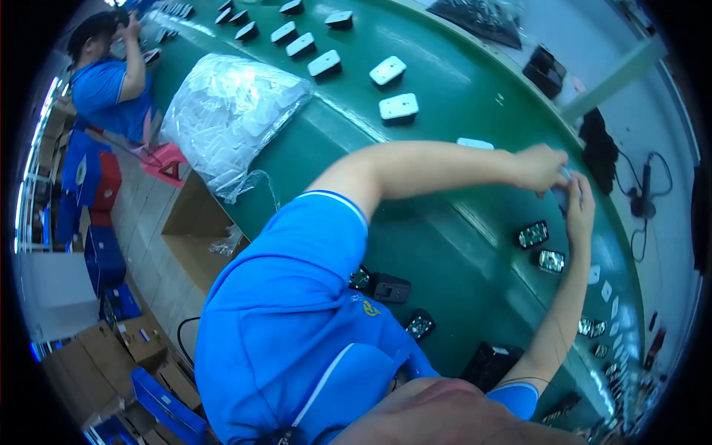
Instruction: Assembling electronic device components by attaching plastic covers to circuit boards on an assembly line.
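My left hand [541, 167] and my right hand [581, 204] meet over the far right of the green work surface [437, 256]. Between them is a small device [561, 197], dark with a pale edge and mostly covered by my fingers. My right hand grips it from the right. The fingers of my left hand are closed at its pale upper end, and what they pinch is hidden. Just below lie two open black housings [532, 234] [551, 261] with their green-and-silver insides showing. Partly behind my left forearm lies a white-topped device [475, 144].
White-topped black devices [399, 108] run along the far side. A clear bag of white plastic parts [233, 111] lies at left above an open carton [196, 230]. Near my body are a closed black housing [391, 288] and an open one [420, 325]. A co-worker [111, 89] is far left.
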Demonstrator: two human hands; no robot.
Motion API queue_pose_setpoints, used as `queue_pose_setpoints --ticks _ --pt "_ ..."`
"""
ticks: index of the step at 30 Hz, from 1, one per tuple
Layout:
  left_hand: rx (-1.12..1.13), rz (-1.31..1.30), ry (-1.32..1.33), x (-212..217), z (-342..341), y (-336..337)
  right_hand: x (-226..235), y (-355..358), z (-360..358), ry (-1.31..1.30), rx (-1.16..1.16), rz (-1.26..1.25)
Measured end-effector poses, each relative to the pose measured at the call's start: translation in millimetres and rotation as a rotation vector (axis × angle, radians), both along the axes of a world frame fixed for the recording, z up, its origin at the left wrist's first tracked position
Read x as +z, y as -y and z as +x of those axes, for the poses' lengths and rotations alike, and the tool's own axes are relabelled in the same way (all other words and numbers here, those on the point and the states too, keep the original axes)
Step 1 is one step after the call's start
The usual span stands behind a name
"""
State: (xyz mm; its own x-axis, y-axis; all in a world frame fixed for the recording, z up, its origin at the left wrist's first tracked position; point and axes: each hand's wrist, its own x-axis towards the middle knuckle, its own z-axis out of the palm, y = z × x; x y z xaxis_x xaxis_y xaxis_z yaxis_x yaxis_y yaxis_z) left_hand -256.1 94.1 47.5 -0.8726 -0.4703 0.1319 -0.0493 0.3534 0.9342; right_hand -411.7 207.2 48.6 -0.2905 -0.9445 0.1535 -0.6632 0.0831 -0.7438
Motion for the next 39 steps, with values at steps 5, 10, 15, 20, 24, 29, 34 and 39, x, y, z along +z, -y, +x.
queue_pose_setpoints --ticks 5,10,15,20,24,29,34,39 --pt "0.218 -0.058 0.090 -2.4 40.8 41.7 16.7 10.6 44.5 0.095 0.007 -0.110" --pt "0.261 0.127 0.190 -31.6 71.8 113.5 29.9 -27.4 26.1 0.132 -0.097 -0.126" --pt "0.155 0.130 0.400 -42.4 73.9 120.8 9.5 -75.4 6.4 0.156 -0.354 -0.117" --pt "0.038 -0.044 0.472 -44.5 101.4 156.4 5.2 -69.6 45.8 -0.313 -0.456 0.396" --pt "-0.055 -0.221 0.480 -37.6 111.6 154.3 -35.1 -29.1 46.1 -0.797 -0.248 0.479" --pt "0.013 -0.429 0.485 -27.5 93.6 143.1 -6.8 24.4 8.9 0.011 -0.076 1.347" --pt "0.189 -0.575 0.537 -28.5 105.1 153.4 -40.6 -31.0 44.7 -0.264 -0.320 0.489" --pt "0.353 -0.723 0.562 -22.3 111.5 182.6 -24.3 -102.6 59.5 0.031 -0.232 0.090"
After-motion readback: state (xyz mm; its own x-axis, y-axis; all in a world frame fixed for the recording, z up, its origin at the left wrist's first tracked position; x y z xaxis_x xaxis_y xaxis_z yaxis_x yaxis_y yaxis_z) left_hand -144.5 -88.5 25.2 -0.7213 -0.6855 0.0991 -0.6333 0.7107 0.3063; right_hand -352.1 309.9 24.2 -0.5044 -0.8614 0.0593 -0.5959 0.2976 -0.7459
